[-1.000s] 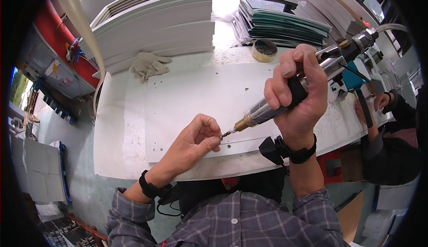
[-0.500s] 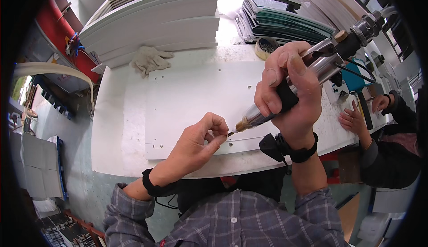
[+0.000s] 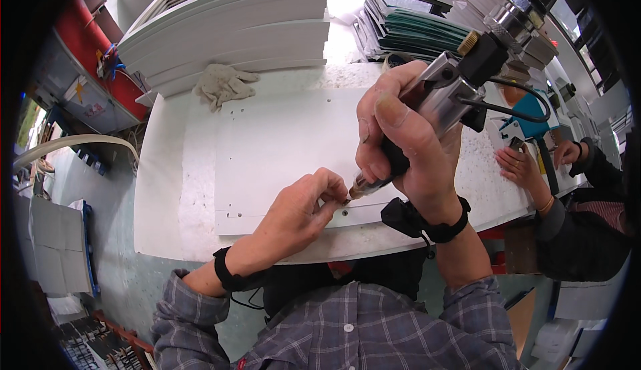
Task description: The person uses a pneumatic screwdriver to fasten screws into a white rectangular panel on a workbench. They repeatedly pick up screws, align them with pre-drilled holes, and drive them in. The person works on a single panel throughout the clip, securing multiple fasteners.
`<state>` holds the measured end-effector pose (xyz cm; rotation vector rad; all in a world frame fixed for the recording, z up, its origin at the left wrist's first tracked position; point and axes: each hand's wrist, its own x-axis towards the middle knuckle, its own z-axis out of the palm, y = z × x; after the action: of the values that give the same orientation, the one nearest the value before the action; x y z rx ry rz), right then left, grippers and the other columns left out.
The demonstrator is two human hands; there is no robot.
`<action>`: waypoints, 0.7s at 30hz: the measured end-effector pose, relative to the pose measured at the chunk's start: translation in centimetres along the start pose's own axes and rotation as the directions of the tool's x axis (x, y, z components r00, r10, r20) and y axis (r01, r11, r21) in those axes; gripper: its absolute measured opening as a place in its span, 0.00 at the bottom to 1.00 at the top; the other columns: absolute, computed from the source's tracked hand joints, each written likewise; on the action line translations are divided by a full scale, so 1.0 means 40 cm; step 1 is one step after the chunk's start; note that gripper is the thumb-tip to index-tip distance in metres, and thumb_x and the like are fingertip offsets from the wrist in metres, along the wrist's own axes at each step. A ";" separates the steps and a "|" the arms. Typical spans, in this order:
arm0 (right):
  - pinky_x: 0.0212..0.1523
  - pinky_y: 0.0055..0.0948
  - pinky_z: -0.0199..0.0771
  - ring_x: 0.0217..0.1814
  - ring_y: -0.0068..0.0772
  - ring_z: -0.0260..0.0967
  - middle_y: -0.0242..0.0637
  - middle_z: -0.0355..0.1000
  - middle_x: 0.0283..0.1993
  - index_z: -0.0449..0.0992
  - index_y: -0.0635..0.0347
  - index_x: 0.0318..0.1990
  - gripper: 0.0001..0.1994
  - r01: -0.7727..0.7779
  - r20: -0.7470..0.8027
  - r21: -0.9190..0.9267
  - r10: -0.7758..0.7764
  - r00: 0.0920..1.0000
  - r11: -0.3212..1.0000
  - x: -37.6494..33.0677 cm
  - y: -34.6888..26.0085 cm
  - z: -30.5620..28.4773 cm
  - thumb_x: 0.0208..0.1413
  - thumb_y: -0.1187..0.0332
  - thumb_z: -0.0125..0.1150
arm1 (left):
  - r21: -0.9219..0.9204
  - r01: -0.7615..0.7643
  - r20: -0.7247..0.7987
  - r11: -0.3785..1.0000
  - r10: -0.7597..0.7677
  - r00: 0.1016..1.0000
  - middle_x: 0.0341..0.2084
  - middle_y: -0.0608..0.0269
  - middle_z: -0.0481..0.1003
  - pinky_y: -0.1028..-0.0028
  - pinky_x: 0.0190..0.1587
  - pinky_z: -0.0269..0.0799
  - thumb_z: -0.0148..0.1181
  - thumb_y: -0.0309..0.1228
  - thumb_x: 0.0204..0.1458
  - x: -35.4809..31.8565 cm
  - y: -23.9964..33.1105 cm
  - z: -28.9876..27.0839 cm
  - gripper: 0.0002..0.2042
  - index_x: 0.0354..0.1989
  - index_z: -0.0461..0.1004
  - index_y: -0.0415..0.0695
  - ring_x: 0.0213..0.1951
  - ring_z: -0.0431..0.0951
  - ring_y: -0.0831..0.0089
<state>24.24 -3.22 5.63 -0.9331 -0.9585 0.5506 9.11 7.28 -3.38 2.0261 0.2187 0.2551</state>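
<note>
A white flat panel with small holes and metal fittings lies on the white table in front of me. In my right hand is a pneumatic screwdriver, its silver body tilted up to the right and the fingers wrapped round its dark grip. Its tip points down at the panel's near edge strip. There my left hand pinches thumb and forefinger round a tiny dark piece, perhaps a screw, right at the tool's tip. The fingertips partly hide it. A round metal fitting sits just nearer to me.
A cloth glove lies beyond the panel, before a tall stack of white panels. Green-edged sheets are piled at the back right. On the right, a co-worker's hands rest by a teal tool. A hose arcs at left.
My right hand has moved left and tipped the screwdriver steeper, its tip closer to my left fingers. The left hand has shifted slightly right. A small tub at the back is now mostly hidden.
</note>
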 end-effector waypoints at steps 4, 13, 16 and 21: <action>0.15 0.24 0.66 0.14 0.19 0.59 0.39 0.69 0.27 0.67 0.62 0.40 0.10 -0.015 0.023 0.009 0.015 1.000 1.000 0.002 0.006 0.000 0.64 0.66 0.60 | -0.002 0.044 0.041 0.999 -0.044 0.998 0.37 0.58 0.78 0.66 0.42 0.74 0.56 0.19 0.59 0.005 0.013 -0.010 0.08 0.45 0.69 0.42 0.40 0.78 0.63; 0.15 0.22 0.65 0.14 0.18 0.61 0.35 0.68 0.24 0.68 0.61 0.38 0.09 -0.008 0.083 -0.042 0.012 0.997 0.999 -0.009 0.033 0.006 0.64 0.67 0.61 | -0.031 -0.002 -0.006 1.000 0.002 1.000 0.38 0.55 0.77 0.65 0.46 0.74 0.52 0.18 0.60 -0.006 -0.007 -0.002 0.09 0.47 0.67 0.41 0.41 0.79 0.61; 0.15 0.22 0.65 0.15 0.19 0.63 0.32 0.67 0.21 0.67 0.61 0.35 0.09 0.020 0.113 -0.047 -0.015 0.993 0.999 -0.009 0.044 0.015 0.62 0.69 0.61 | -0.015 -0.026 -0.036 1.000 0.025 0.999 0.38 0.53 0.77 0.65 0.47 0.74 0.50 0.18 0.60 -0.010 -0.017 0.001 0.10 0.48 0.66 0.40 0.42 0.79 0.59; 0.15 0.22 0.63 0.16 0.18 0.63 0.31 0.66 0.21 0.66 0.60 0.34 0.09 0.019 0.109 -0.098 -0.008 0.994 0.995 -0.028 0.055 0.021 0.61 0.72 0.63 | 0.067 -0.024 -0.022 0.997 0.025 0.999 0.38 0.50 0.77 0.63 0.47 0.74 0.49 0.18 0.61 -0.011 0.000 -0.009 0.10 0.49 0.64 0.39 0.42 0.80 0.56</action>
<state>22.97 -2.58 3.43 -0.9918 -1.0972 0.5507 8.58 7.47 -3.24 2.0938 0.2193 0.2904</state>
